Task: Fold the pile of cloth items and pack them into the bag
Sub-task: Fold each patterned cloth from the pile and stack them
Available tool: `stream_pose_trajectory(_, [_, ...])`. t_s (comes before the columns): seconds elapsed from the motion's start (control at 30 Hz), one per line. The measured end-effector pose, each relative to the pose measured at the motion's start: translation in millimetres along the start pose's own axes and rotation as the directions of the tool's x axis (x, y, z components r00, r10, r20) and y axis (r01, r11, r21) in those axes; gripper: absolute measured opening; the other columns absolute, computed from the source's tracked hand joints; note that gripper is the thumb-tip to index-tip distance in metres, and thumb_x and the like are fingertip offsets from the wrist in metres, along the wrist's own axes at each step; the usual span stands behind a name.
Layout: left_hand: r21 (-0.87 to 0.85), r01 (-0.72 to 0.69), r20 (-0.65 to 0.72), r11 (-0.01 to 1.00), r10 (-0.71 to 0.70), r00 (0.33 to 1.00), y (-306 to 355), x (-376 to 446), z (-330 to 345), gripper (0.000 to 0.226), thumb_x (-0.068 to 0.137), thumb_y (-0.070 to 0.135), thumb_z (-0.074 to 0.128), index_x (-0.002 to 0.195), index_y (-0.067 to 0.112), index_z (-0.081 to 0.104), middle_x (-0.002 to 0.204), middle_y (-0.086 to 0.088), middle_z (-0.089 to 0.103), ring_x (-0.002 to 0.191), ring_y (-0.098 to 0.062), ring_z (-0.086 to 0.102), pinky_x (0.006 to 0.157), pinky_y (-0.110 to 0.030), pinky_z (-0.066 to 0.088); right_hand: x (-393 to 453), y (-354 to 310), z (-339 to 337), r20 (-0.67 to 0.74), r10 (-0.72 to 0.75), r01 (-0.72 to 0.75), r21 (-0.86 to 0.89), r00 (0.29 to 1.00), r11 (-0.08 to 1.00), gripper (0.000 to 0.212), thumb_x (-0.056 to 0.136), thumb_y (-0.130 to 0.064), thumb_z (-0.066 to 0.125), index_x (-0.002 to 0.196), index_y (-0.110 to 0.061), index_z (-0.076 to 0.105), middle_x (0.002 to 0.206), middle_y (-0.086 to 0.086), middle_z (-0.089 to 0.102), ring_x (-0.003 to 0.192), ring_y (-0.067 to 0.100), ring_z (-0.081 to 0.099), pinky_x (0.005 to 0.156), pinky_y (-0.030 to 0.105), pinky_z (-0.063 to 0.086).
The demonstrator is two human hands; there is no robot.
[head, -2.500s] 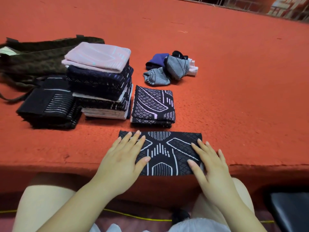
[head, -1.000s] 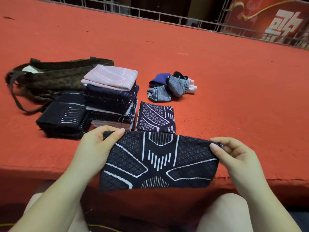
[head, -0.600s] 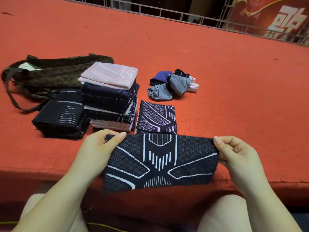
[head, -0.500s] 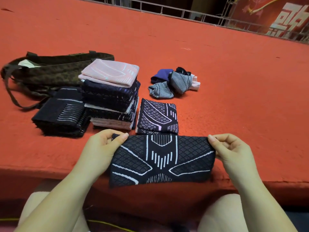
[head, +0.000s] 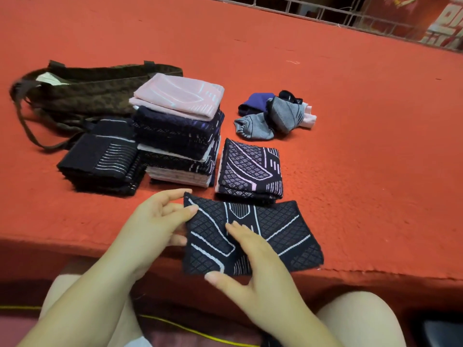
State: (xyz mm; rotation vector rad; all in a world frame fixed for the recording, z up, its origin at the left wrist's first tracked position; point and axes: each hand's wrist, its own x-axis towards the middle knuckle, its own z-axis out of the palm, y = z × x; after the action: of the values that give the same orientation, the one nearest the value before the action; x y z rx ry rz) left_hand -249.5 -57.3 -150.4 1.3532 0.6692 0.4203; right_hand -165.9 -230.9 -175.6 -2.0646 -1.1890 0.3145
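A black cloth with white lines (head: 283,234) lies at the near edge of the red surface. My left hand (head: 155,221) pinches its left end between thumb and fingers. My right hand (head: 253,261) lies flat across the cloth's middle, fingers straight. Behind it sits a folded black and lilac cloth (head: 250,169). A tall stack of folded cloths (head: 178,131) with a pink one on top stands to the left, next to a low black folded pile (head: 100,156). A small heap of unfolded cloths (head: 273,115) lies further back. The dark patterned bag (head: 82,93) lies at the far left.
The red carpeted platform (head: 363,159) stretches wide to the right and back. A metal railing (head: 325,13) runs along its far edge. The platform's front edge (head: 50,244) drops just before my knees. A yellow cord (head: 200,334) lies on the floor below.
The cloth was held up stretched between both hands; now it rests on the platform edge. My right hand let go of the right end and moved onto the cloth's middle.
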Motion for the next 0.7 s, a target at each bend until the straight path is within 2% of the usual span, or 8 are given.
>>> stream_pose_trajectory(0.13, [-0.034,0.006,0.107,0.999,-0.002,0.994,9,-5,13,0.026,0.090,0.011,0.056,0.115,0.019,0.059,0.091,-0.006,0.074,0.070,-0.016,0.070,0.054,-0.021,0.053,4,-20,2,0.059,0.107,-0.121,0.382,0.993,0.916,0.095,0.057,-0.081,0.062,0.139,-0.040,0.036,0.137,-0.034,0.043,0.128,-0.015,0.036,0.106,0.011,0.029])
stream_pose_trajectory(0.2, [-0.024,0.002,0.151,1.000,0.002,0.989,10,-5,19,0.026,0.093,0.009,0.052,0.115,0.021,0.058,0.095,-0.004,0.074,0.073,-0.016,0.071,0.058,-0.022,0.054,7,-23,4,0.034,0.138,-0.133,0.561,0.990,0.817,0.083,0.059,-0.060,0.076,0.132,-0.034,0.046,0.125,-0.031,0.056,0.120,-0.009,0.049,0.099,0.010,0.036])
stream_pose_trajectory(0.27, [-0.022,0.003,0.198,1.000,0.001,0.980,11,-5,25,0.028,0.095,0.006,0.047,0.114,0.023,0.058,0.101,-0.004,0.073,0.079,-0.015,0.071,0.064,-0.021,0.055,11,-23,2,-0.011,0.178,-0.121,0.692,0.984,0.711,0.064,0.065,-0.040,0.074,0.124,-0.024,0.055,0.115,-0.017,0.067,0.111,0.001,0.060,0.093,0.015,0.044])
stream_pose_trajectory(0.33, [0.001,-0.017,0.235,1.000,0.017,0.972,12,-5,32,0.030,0.096,0.003,0.045,0.112,0.025,0.058,0.106,-0.002,0.071,0.084,-0.014,0.071,0.069,-0.021,0.055,12,-18,-2,-0.032,0.227,-0.129,0.741,0.973,0.658,0.046,0.070,-0.023,0.068,0.115,-0.018,0.061,0.104,-0.004,0.072,0.098,0.004,0.066,0.083,0.017,0.048])
stream_pose_trajectory(0.4, [0.019,-0.040,0.246,0.999,0.034,0.969,12,-7,35,0.032,0.096,0.002,0.044,0.111,0.027,0.058,0.104,0.001,0.072,0.086,-0.013,0.071,0.075,-0.022,0.056,11,-13,-9,-0.056,0.260,-0.146,0.707,0.964,0.692,0.037,0.070,-0.012,0.058,0.106,-0.019,0.066,0.094,0.001,0.073,0.086,0.005,0.065,0.076,0.020,0.050])
stream_pose_trajectory(0.53, [0.087,-0.199,0.228,0.976,0.175,0.958,6,-5,42,0.024,0.089,0.015,0.056,0.108,0.028,0.062,0.102,0.010,0.072,0.087,-0.006,0.067,0.078,-0.019,0.052,10,5,-27,-0.120,0.337,-0.126,0.772,0.934,0.623,0.033,0.088,0.008,0.056,0.110,-0.015,0.064,0.102,-0.002,0.073,0.099,0.012,0.068,0.088,0.025,0.052])
stream_pose_trajectory(0.6, [0.301,-0.354,0.218,0.885,0.298,0.930,-2,-4,44,0.027,0.081,0.027,0.056,0.107,0.031,0.065,0.105,0.017,0.069,0.096,0.002,0.062,0.085,-0.013,0.046,9,16,-37,-0.203,0.367,-0.100,0.745,0.908,0.660,0.032,0.088,0.010,0.055,0.106,-0.015,0.064,0.100,-0.004,0.074,0.096,0.011,0.068,0.085,0.023,0.052])
stream_pose_trajectory(0.7, [0.632,-0.549,0.344,0.548,0.436,0.832,-16,-5,53,0.034,0.085,0.042,0.048,0.113,0.031,0.064,0.120,0.020,0.061,0.115,0.007,0.048,0.100,-0.007,0.029,4,30,-49,-0.322,0.404,-0.104,0.658,0.856,0.746,0.035,0.085,0.007,0.062,0.105,-0.020,0.062,0.092,-0.001,0.074,0.084,0.007,0.069,0.075,0.018,0.053])
